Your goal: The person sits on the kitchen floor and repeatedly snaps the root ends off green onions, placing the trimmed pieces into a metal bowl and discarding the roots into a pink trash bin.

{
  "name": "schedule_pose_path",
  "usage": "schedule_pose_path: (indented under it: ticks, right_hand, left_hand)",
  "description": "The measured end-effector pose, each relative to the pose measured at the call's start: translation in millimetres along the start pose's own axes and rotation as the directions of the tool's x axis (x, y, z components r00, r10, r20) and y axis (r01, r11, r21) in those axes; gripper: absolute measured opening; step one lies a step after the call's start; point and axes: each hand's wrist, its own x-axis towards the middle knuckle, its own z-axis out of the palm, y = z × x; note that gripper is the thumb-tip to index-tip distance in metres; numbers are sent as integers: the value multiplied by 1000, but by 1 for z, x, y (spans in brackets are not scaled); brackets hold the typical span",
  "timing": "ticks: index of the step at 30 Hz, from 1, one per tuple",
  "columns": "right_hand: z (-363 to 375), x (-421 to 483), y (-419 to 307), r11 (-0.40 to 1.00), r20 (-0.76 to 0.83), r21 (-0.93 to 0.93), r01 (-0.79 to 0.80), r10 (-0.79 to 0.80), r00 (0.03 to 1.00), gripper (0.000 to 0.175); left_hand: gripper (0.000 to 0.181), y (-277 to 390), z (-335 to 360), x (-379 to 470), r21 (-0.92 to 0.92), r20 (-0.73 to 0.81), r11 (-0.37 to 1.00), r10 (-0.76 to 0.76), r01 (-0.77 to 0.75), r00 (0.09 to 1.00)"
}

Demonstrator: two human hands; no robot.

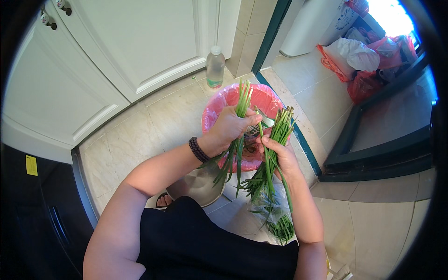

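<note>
My left hand [229,127] grips a small bunch of green garlic chives [244,99], pale stem ends up and leaves hanging down. Its thumb and forefinger pinch the top of a single stalk beside the other bunch. A thicker bunch of chives [280,127] is held in my right hand [280,150], cut ends up. Both hands are above a bin [210,105] lined with a pink plastic bag, with scraps inside. More chives [281,229] lie on the floor by a clear plastic bag [271,199]. A metal basin [196,187] sits below my left forearm, partly hidden.
A clear plastic bottle [215,68] with a white cap stands behind the bin, near white cabinet doors [147,42]. A dark-framed door [381,150] is at the right. Beyond the threshold [297,108] lie several plastic bags [360,56] beside a white container [308,28].
</note>
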Motion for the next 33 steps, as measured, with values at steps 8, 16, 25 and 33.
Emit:
schedule_pose_path:
  ticks: [8,16,25,33]
  right_hand:
    - [-1,-1,-2,999,0,43,-18,18,1000,22]
    - [0,-2,-1,989,-81,-109,105,-114,990,16]
    - [2,-5,-4,992,-90,-83,97,-105,990,18]
    - [5,-5,-3,987,-88,-119,107,-118,989,14]
  left_hand:
    - [10,-4,-5,2,-33,40,999,16,-15,999]
    - [9,-6,-14,10,284,-14,928,257,-242,966]
    - [13,14,-9,0,74,-94,992,107,-100,990]
    - [12,6,0,-5,-2,-106,996,85,-86,991]
